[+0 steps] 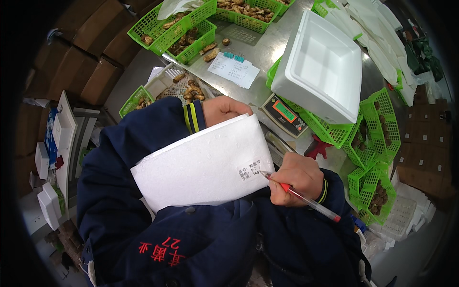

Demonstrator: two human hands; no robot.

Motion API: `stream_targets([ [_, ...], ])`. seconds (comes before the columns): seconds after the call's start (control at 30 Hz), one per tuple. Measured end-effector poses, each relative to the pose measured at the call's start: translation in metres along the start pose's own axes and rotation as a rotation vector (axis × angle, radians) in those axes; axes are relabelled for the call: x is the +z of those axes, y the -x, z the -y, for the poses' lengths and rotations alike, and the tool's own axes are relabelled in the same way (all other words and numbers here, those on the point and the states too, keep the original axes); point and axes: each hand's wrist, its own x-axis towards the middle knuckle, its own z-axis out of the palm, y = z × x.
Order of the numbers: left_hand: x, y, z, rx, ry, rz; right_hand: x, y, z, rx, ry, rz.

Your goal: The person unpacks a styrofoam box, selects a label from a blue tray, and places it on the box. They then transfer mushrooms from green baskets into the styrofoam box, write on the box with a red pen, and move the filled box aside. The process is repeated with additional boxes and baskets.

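A white foam box [200,161] is held tilted against my body, one long side facing up. My left hand [226,110] grips its far edge, the fingertips hidden behind it. In my right hand [297,179] is a red gel pen [308,201], its tip at the right edge of a small printed label [250,170] on the box. Past the box, a digital scale [285,114] with a lit green display sits on the metal table [263,50].
A large open foam box [322,68] rests on green plastic baskets [328,131] at the right. Clipped handwritten papers [233,70] lie beyond my left hand. Green baskets of mushrooms [192,41] stand at the far left. A red glove [319,147] lies beyond my right hand.
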Motion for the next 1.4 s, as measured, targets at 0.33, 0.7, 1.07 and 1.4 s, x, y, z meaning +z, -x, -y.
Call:
stream_targets([
  [0.33, 0.003, 0.002, -0.001, -0.016, 0.050, 0.004, -0.015, 0.005, 0.004, 0.070, -0.082, -0.061],
  [0.7, 0.002, -0.010, -0.021, 0.001, -0.299, -0.073, -0.004, -0.088, -0.045, 0.211, -0.016, 0.603],
  [1.07, -0.051, 0.131, -0.204, 0.457, -0.255, -1.101, -0.106, -0.186, 0.021, -0.113, 0.136, 0.297],
  [1.4, -0.101, 0.133, -0.061, 0.193, -0.025, -1.073, -0.143, -0.275, -0.180, 0.238, 0.325, -0.131],
])
